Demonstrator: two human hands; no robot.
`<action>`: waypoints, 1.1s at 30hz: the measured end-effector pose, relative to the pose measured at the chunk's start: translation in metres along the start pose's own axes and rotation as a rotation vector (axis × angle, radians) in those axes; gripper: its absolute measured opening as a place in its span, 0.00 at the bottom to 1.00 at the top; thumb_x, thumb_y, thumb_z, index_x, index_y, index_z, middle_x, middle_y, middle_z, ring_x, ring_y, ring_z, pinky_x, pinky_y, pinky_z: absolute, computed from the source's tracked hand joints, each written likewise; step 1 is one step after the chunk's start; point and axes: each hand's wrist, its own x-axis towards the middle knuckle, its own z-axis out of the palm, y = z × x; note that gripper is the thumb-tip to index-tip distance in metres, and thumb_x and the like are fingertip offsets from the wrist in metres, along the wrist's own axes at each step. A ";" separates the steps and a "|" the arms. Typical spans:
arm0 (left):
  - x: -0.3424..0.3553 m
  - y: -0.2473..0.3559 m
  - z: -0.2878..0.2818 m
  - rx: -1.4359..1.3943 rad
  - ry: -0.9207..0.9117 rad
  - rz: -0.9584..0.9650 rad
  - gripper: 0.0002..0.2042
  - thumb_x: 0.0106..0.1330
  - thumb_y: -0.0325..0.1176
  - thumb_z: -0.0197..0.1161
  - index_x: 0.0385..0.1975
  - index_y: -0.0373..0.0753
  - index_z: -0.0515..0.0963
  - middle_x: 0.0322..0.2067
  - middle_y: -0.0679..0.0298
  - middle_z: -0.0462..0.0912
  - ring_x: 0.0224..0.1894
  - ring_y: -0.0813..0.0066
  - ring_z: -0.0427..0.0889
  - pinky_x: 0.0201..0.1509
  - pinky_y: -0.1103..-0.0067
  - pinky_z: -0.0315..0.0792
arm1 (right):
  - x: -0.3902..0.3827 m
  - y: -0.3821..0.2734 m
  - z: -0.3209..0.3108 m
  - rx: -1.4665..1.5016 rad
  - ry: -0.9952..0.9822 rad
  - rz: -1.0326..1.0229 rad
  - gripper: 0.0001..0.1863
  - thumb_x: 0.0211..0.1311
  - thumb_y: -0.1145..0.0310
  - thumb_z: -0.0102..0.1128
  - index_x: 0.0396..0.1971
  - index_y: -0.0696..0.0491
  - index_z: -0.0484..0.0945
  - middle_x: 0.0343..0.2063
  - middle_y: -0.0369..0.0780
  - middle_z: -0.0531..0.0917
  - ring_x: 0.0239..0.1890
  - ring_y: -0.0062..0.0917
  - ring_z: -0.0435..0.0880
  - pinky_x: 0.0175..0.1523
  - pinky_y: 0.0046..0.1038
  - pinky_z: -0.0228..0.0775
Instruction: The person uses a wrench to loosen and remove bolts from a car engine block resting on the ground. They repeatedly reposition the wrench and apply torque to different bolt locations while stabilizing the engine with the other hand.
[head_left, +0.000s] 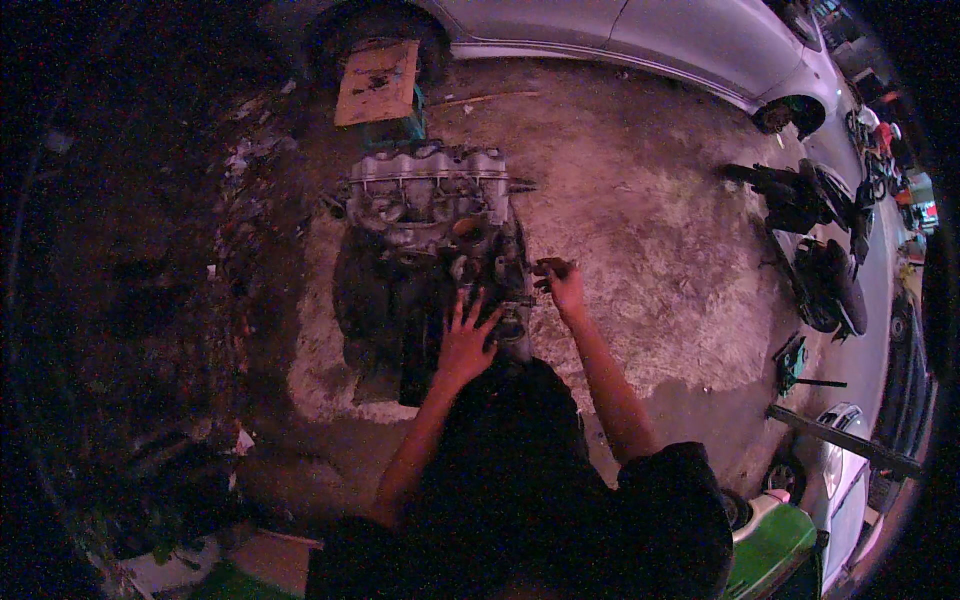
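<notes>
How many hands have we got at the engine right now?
2: the left hand, spread over the near part of the engine, and the right hand, by its right edge. I see no others, though darkness could hide some.

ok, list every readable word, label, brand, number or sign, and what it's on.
None legible.
Multi-cylinder engine: no readable marking; too dark and grainy.
Brown board: dark blotches, no readable text.
Lit panel, far right: too small and blurred to read.
Silver car: no readable lettering.

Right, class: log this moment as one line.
left hand: spread over engine | right hand: curled beside engine | pale car: beyond engine
</notes>
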 end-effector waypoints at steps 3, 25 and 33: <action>-0.001 0.002 -0.002 -0.012 0.010 0.008 0.39 0.61 0.41 0.68 0.74 0.64 0.60 0.79 0.62 0.42 0.80 0.44 0.37 0.76 0.42 0.47 | -0.027 -0.007 0.004 -0.119 0.070 -0.038 0.15 0.76 0.63 0.54 0.49 0.57 0.83 0.33 0.40 0.89 0.28 0.21 0.84 0.33 0.25 0.72; -0.001 -0.002 0.002 -0.055 0.060 0.041 0.36 0.61 0.41 0.69 0.72 0.59 0.65 0.79 0.59 0.43 0.79 0.41 0.35 0.72 0.38 0.51 | -0.091 -0.079 0.012 -0.458 0.107 -0.156 0.15 0.65 0.69 0.65 0.49 0.58 0.84 0.36 0.46 0.89 0.36 0.29 0.88 0.45 0.31 0.80; -0.003 0.000 -0.003 -0.046 0.027 0.020 0.34 0.59 0.39 0.70 0.69 0.56 0.69 0.79 0.59 0.44 0.80 0.44 0.36 0.74 0.41 0.50 | -0.104 -0.096 0.019 -0.543 0.042 -0.345 0.17 0.58 0.73 0.66 0.49 0.56 0.83 0.30 0.47 0.82 0.31 0.38 0.82 0.37 0.36 0.76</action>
